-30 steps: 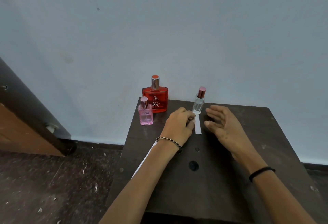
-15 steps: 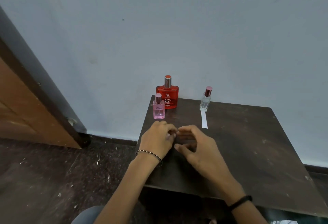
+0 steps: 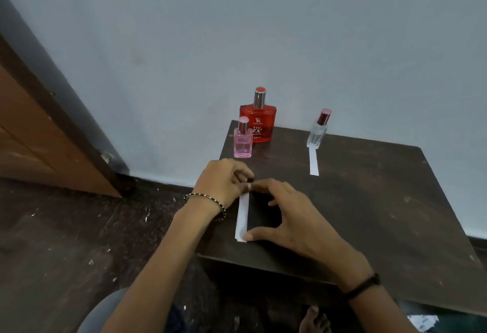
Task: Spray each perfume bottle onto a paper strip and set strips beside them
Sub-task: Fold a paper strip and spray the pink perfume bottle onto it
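Three perfume bottles stand at the back of a dark wooden table (image 3: 369, 201): a small pink bottle (image 3: 243, 143), a larger red bottle (image 3: 258, 124) behind it, and a small clear bottle (image 3: 318, 132) to the right. A white paper strip (image 3: 313, 161) lies flat in front of the clear bottle. A second white strip (image 3: 242, 216) lies near the table's left front. My left hand (image 3: 224, 182) pinches its far end with the fingertips. My right hand (image 3: 290, 214) touches the same far end with its fingers, and its thumb presses the strip's near end.
The table stands against a pale blue wall. A brown wooden door (image 3: 39, 135) is at the left. The dark floor (image 3: 66, 240) is littered with small scraps. Bits of white paper (image 3: 421, 322) lie on the floor at lower right, and a bare foot (image 3: 315, 322) shows below the table.
Both hands drew back from the clear bottle, leaving one strip in front of it. They came together at the table's left front and now hold a second strip.
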